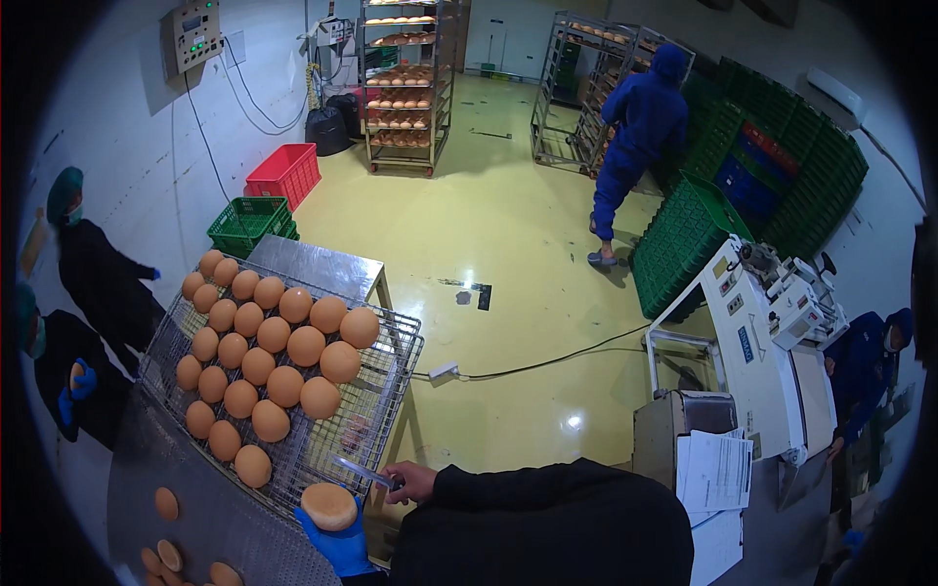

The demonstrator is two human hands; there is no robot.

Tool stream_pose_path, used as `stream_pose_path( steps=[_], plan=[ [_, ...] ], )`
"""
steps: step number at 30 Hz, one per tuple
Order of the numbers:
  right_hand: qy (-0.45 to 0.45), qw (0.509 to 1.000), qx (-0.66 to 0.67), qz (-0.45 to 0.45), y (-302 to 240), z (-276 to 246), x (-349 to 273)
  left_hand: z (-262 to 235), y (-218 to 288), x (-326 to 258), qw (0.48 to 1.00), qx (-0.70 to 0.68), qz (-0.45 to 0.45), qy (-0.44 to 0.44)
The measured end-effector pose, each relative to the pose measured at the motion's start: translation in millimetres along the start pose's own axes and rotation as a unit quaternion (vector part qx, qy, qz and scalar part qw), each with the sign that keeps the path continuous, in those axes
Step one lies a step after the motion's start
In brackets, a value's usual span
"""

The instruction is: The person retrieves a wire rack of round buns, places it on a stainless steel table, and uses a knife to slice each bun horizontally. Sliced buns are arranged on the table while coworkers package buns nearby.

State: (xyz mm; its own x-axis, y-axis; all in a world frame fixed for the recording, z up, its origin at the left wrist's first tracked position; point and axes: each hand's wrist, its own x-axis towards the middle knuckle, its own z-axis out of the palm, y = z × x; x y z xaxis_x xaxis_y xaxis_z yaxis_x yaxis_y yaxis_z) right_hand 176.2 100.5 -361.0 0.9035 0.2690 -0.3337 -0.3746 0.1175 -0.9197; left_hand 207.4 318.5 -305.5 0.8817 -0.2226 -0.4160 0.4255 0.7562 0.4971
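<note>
Bun (330, 507): held at the near edge of the wire rack (379, 437), rounded brown, longer side running roughly left to right, a paler band on its lower side. Left hand (338, 549), in a blue glove, cups it from below, fingers and thumb curled about its sides; this is the nearer hand, in contact. Right hand (415, 482), bare, lies just beyond and to the right, fingers closed round the handle of a knife (360, 470). Key relation: blade slants leftward and away from the right fingers, tip past the bun's far side; blade and bun appear apart, so the bun lies left of the right fingers and slightly nearer the body. Farther out: rows of brown buns (258, 365) on the rack; loose pieces (167, 503) on the metal table (186, 459), left.
</note>
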Motion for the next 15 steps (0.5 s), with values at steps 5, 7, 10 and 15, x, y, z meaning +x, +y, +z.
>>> stream_pose_path(
  steps=[5,7,10,15],
  plan=[
    [0.007,1.0,-0.023,-0.001,14.9,-3.9,5.1,-6.5,-2.6,3.4,1.0,0.002,-0.002,0.0],
    [0.01,1.0,-0.03,-0.001,16.7,-3.6,5.4,-7.6,-2.2,3.1,1.0,0.005,-0.001,0.005],
    [0.013,1.0,-0.027,-0.007,19.6,-4.4,5.3,-2.4,-2.8,0.6,1.0,0.003,-0.006,0.017],
    [0.015,0.999,-0.039,0.004,9.1,-0.1,3.5,-26.4,-4.2,14.0,1.0,0.002,-0.007,-0.008]
  ],
)
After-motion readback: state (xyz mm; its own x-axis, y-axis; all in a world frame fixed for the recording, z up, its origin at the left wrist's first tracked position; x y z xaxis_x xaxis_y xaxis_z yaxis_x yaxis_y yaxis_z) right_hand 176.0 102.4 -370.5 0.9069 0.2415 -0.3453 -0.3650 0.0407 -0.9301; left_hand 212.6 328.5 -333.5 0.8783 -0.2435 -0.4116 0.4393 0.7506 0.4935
